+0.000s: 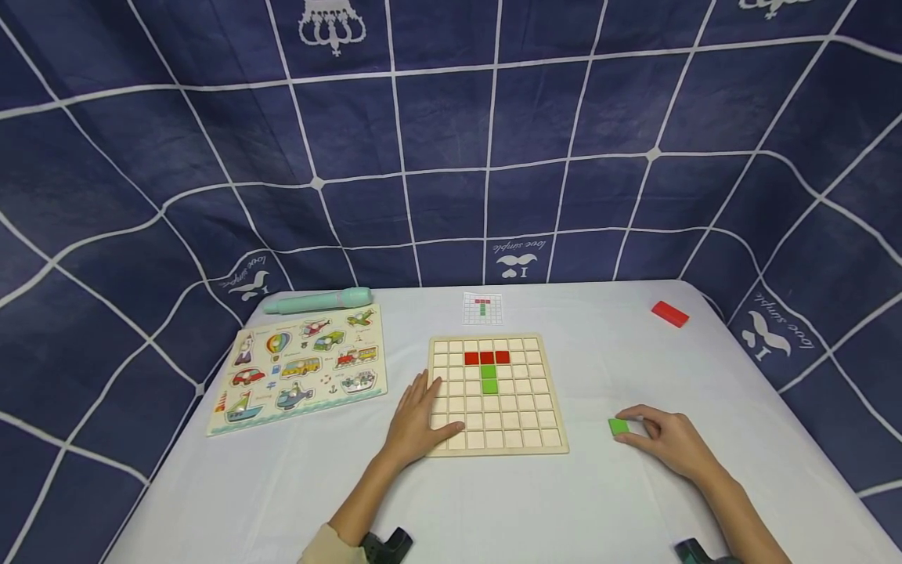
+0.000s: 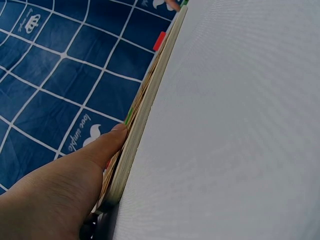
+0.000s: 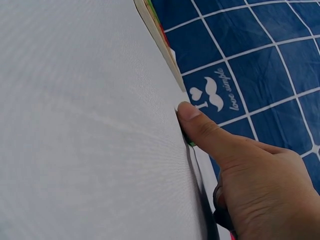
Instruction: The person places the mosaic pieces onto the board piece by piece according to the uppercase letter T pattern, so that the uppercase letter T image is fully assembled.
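Observation:
A wooden grid board (image 1: 497,452) lies flat in the middle of the table. Three red tiles (image 1: 487,358) form a row on it, and two green tiles (image 1: 489,379) run down from the middle one. My left hand (image 1: 416,423) rests on the board's left side, fingers extended and thumb on its lower squares. In the left wrist view the thumb touches the board's edge (image 2: 145,115). To the right of the board, my right hand (image 1: 665,439) pinches a green square tile (image 1: 618,427) between thumb and fingers. The thumb mostly hides that tile in the right wrist view.
Behind the board lies a small card (image 1: 470,315) printed with a red-and-green T pattern. A red block (image 1: 669,314) is at the back right. On the left are a vehicle picture puzzle (image 1: 282,407) and a mint-green cylindrical object (image 1: 317,301). A blue checked curtain (image 1: 451,125) surrounds the table.

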Available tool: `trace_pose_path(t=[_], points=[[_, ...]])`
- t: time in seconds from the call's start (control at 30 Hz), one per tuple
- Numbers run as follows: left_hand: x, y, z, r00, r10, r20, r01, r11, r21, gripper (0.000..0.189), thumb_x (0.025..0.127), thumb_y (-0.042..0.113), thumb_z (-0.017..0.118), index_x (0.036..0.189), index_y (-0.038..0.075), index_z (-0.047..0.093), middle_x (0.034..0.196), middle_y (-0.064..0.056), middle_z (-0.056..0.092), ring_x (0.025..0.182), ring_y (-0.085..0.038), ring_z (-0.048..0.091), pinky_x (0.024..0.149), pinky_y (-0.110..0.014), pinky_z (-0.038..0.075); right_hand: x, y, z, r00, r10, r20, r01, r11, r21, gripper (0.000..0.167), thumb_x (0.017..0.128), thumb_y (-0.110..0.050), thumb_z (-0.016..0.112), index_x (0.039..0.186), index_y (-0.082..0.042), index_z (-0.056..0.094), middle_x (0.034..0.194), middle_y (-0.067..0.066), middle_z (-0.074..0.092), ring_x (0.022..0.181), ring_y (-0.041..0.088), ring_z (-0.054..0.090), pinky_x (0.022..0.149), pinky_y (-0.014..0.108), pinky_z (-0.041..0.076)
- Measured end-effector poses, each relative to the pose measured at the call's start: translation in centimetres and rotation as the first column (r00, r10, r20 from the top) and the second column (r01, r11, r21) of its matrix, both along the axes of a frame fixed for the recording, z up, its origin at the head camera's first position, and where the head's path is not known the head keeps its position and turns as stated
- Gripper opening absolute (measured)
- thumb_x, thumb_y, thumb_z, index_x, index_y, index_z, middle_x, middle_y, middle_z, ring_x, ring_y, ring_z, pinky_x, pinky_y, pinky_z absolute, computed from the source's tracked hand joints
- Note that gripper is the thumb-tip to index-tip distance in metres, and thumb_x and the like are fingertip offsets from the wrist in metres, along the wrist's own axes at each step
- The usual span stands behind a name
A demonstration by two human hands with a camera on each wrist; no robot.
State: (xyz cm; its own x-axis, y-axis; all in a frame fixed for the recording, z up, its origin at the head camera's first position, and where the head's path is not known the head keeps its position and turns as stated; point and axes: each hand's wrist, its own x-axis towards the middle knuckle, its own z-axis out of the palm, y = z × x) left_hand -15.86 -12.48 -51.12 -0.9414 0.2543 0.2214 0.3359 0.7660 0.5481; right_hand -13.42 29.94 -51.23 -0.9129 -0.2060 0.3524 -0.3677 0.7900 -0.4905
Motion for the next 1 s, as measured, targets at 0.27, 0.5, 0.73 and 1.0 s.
trace_pose_path(t=[0.27,0.5,0.73,1.0], points=[[-0.1,-0.1,-0.2,1.000,0.001,-0.008,-0.001,1.000,-0.003,0.094,0.074,0.058,0.067,0.140,-0.001,0.036,0.148,-0.024,0.021,0.138,-0.033,0.015,0.110,-0.044,0.013,-1.1,-0.8,0.3,0.998,0.008,-0.069,-0.007,1.000,0.011,0.031,0.066,-0.036,0.082,0.092,-0.025,0.069,0.049,-0.019,0.027,0.044,-0.003,0.022,0.039,0.018,0.023],[0.0,-0.1,-0.1,1.000,-0.004,-0.016,0.004,1.000,0.017,0.093,0.074,0.057,0.068,0.139,-0.002,0.037,0.147,-0.025,0.021,0.137,-0.035,0.016,0.110,-0.046,0.013,-2.9,-3.9,0.7,0.996,0.039,-0.075,-0.038,0.999,0.015,0.031,0.067,-0.040,0.080,0.091,-0.025,0.069,0.049,-0.018,0.027,0.045,-0.002,0.022,0.040,0.019,0.022],[0.1,0.0,0.1,1.000,-0.007,-0.008,0.007,1.000,0.011,0.093,0.074,0.056,0.068,0.139,-0.002,0.036,0.147,-0.026,0.021,0.137,-0.036,0.016,0.110,-0.047,0.014,-4.5,-9.1,1.1,0.991,0.091,-0.094,-0.085,0.994,0.068,0.032,0.069,-0.048,0.076,0.090,-0.025,0.069,0.049,-0.018,0.027,0.046,0.001,0.023,0.043,0.020,0.022],[0.1,-0.1,0.0,1.000,-0.009,-0.010,0.009,1.000,0.007,0.092,0.075,0.056,0.068,0.138,-0.003,0.037,0.146,-0.027,0.023,0.136,-0.037,0.017,0.110,-0.048,0.015,-5.6,-15.2,1.4,0.978,0.159,-0.136,-0.149,0.985,0.083,0.033,0.069,-0.049,0.076,0.090,-0.025,0.070,0.048,-0.018,0.028,0.046,0.001,0.024,0.048,0.020,0.026]])
